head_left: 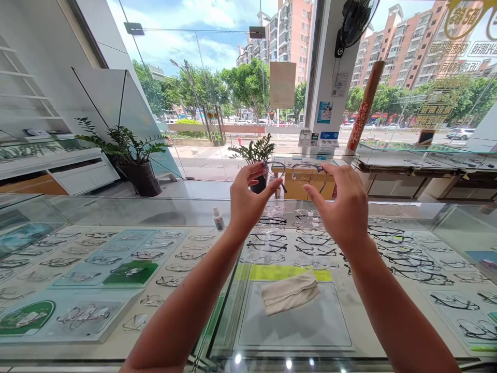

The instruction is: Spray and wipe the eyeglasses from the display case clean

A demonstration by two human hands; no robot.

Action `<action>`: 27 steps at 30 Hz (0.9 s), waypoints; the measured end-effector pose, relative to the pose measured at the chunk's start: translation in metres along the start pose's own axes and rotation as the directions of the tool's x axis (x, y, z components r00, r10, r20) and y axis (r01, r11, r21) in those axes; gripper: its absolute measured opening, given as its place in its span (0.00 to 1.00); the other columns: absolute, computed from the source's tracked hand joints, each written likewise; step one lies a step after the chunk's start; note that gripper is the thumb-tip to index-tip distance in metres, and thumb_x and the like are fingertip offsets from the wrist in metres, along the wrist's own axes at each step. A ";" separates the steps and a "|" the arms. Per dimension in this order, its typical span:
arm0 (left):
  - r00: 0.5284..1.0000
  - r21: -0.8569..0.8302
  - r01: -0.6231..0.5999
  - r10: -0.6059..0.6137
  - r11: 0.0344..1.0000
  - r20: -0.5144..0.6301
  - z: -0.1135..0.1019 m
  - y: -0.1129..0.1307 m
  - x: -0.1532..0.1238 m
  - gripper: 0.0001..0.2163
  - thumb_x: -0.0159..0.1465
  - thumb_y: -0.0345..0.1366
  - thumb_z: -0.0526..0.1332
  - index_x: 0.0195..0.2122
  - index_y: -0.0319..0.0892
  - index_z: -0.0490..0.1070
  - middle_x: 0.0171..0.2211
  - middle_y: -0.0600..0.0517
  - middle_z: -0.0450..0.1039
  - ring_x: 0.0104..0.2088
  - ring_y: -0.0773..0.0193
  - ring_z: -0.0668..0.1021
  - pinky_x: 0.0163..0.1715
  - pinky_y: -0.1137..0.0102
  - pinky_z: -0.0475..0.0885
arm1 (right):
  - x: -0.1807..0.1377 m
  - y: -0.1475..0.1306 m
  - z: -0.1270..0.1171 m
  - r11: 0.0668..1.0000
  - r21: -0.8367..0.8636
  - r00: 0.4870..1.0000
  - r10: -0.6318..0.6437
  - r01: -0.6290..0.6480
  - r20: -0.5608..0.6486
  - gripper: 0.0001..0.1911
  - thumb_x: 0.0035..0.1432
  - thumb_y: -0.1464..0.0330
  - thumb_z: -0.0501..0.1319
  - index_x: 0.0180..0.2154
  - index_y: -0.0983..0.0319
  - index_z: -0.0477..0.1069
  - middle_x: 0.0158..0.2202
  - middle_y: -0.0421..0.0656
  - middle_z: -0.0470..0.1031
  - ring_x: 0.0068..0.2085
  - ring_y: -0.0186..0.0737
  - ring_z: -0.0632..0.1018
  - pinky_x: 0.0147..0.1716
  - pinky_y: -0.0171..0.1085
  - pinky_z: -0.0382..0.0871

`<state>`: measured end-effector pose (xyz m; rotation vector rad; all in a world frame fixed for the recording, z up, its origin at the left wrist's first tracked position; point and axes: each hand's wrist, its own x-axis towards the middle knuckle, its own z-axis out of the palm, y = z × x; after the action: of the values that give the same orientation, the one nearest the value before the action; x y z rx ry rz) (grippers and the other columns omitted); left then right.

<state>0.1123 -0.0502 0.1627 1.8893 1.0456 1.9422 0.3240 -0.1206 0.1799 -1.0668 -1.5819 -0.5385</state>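
A pair of eyeglasses (pixel 305 166) with a thin dark frame is held up in front of me, above the glass counter. My left hand (pixel 248 196) pinches its left side between thumb and fingers. On the other side, my right hand (pixel 341 199) grips the frame near the hinge, its thumb pointing toward the lens. The temples hang down behind the lenses. Below lies a folded beige cloth (pixel 291 294) on a pale rectangular mat (pixel 252 324). A small white spray bottle (pixel 218 219) stands on the counter, left of my left wrist.
Rows of eyeglasses (pixel 267 246) lie in the glass display counter (pixel 186 207), with more to the left and right. Potted plants (pixel 142 177) stand beyond it. A glass front (pixel 217 103) faces the street, and a wall fan (pixel 355 18) hangs upper right.
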 end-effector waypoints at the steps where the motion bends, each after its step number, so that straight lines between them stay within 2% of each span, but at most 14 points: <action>1: 1.000 0.016 0.012 -0.012 1.000 -0.003 0.000 0.001 0.000 0.29 0.58 0.52 0.78 0.56 0.44 0.77 0.51 0.43 0.84 0.54 0.50 0.84 0.53 0.53 0.80 | 0.000 0.001 0.000 1.000 0.005 1.000 0.014 -0.014 0.008 0.19 0.68 0.59 0.67 0.55 0.62 0.74 0.49 0.52 0.81 0.48 0.55 0.79 0.50 0.52 0.73; 5: 0.998 0.008 0.056 -0.056 0.998 0.003 0.000 0.003 -0.001 0.27 0.58 0.53 0.77 0.53 0.43 0.78 0.48 0.44 0.84 0.50 0.52 0.85 0.49 0.55 0.81 | 0.001 0.002 -0.002 0.998 0.030 0.997 0.060 -0.061 0.039 0.19 0.68 0.56 0.66 0.53 0.61 0.74 0.47 0.51 0.81 0.47 0.54 0.79 0.49 0.51 0.73; 8: 0.998 -0.033 0.064 -0.064 0.997 0.015 0.002 0.004 -0.001 0.27 0.58 0.52 0.78 0.53 0.43 0.78 0.49 0.44 0.84 0.51 0.51 0.85 0.49 0.56 0.81 | 0.001 0.002 -0.003 0.996 0.046 0.996 0.075 -0.077 0.047 0.20 0.67 0.56 0.67 0.53 0.61 0.74 0.48 0.51 0.81 0.47 0.55 0.79 0.49 0.52 0.74; 14: 0.994 -0.073 -0.076 0.070 0.994 -0.088 0.005 0.000 -0.004 0.30 0.54 0.46 0.81 0.55 0.47 0.75 0.56 0.45 0.81 0.57 0.53 0.83 0.52 0.59 0.81 | -0.001 0.002 -0.002 0.994 0.033 0.991 0.100 -0.103 0.087 0.21 0.67 0.62 0.68 0.57 0.62 0.73 0.52 0.53 0.82 0.49 0.55 0.81 0.52 0.54 0.74; 19: 0.999 -0.144 0.027 -0.029 0.989 -0.012 0.009 -0.007 -0.004 0.30 0.55 0.46 0.81 0.55 0.46 0.74 0.56 0.44 0.81 0.59 0.51 0.82 0.51 0.58 0.82 | 0.000 -0.001 -0.003 0.996 0.024 0.994 0.086 -0.088 0.066 0.19 0.67 0.63 0.67 0.56 0.61 0.73 0.51 0.52 0.81 0.50 0.56 0.80 0.52 0.55 0.74; 23: 0.998 -0.067 0.045 -0.047 0.997 -0.033 0.010 -0.004 -0.006 0.29 0.54 0.49 0.80 0.52 0.45 0.75 0.49 0.45 0.83 0.52 0.52 0.84 0.45 0.60 0.81 | 0.002 0.000 -0.005 0.992 0.035 0.990 0.119 -0.122 0.076 0.21 0.67 0.62 0.67 0.58 0.62 0.74 0.52 0.54 0.81 0.51 0.57 0.81 0.51 0.55 0.76; 27: 0.986 0.096 -0.078 0.091 0.992 -0.137 0.009 0.005 -0.011 0.29 0.54 0.51 0.81 0.51 0.45 0.74 0.48 0.47 0.80 0.49 0.55 0.83 0.42 0.62 0.77 | 0.002 0.004 -0.006 0.981 0.024 0.969 0.187 -0.193 0.159 0.24 0.68 0.62 0.66 0.61 0.64 0.74 0.55 0.56 0.83 0.52 0.58 0.82 0.52 0.56 0.77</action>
<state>0.1237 -0.0575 0.1567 1.8952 1.1272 2.1374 0.3300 -0.1229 0.1826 -1.2405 -1.5973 -0.2990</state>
